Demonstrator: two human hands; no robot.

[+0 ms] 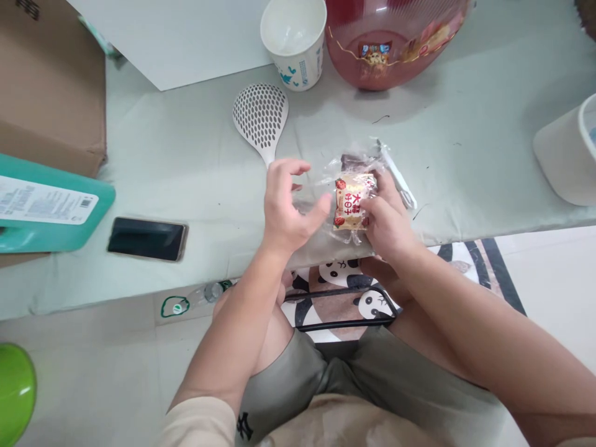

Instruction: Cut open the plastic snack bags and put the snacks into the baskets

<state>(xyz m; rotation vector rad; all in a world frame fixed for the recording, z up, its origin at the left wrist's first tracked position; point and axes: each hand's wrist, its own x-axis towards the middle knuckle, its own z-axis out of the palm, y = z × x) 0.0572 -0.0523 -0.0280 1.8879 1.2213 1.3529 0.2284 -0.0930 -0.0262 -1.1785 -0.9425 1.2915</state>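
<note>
My right hand [388, 217] grips a small cream packet [351, 202] with red lettering and strawberry pictures, thumb on its front. Around and behind this packet is crinkled clear plastic [333, 171], with a dark brown piece [358, 162] showing at the top. To the left, my left hand [295, 208] is raised with thumb and fingers apart, holding nothing. A white slotted skimmer [261, 115] lies beyond it, its handle partly hidden by that hand. Just right of the packet rests a slim white tool [398, 177].
A paper cup [298, 46] and a red translucent bowl [395, 37] stand at the back. A phone [148, 239], green jug [51, 205] and cardboard box [51, 93] are at left. A white container [565, 152] is at right. The cloth-covered table [209, 273] ends before my knees.
</note>
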